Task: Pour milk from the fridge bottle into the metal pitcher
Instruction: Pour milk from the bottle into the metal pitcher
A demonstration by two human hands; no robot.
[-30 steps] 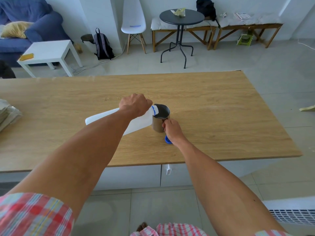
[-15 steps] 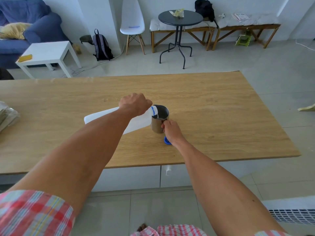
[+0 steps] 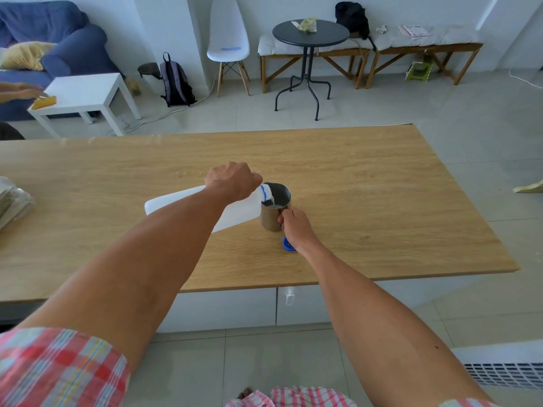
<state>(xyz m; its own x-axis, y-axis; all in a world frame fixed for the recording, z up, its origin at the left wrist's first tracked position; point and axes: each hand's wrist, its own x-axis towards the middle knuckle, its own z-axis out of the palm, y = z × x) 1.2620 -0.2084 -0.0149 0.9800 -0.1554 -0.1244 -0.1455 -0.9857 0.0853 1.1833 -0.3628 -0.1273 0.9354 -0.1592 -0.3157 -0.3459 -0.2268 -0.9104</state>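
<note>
The metal pitcher is standing upright on the wooden table, roughly at the middle of its width, with a shallow pool of milk showing at its bottom. The right hand is sitting on the near side of the pitcher, its fingers curled together around the handle there; the handle itself is mostly hidden under them. The left hand is gripping the white plastic milk bottle near its neck, fingers wrapped over the top and knuckles up. The bottle is lying tipped almost level to the left of the pitcher, its base pointing left and its blue-ringed mouth hanging over the pitcher's rim, with a thin white stream running down inside. A blue cap is lying on the table just in front of the pitcher, partly under the right wrist. Both forearms are reaching forward from checked sleeves, the left crossing over the bottle's body. Far behind the pitcher, beyond the table, a white chair and a round dark side table are standing on the tiled floor.
</note>
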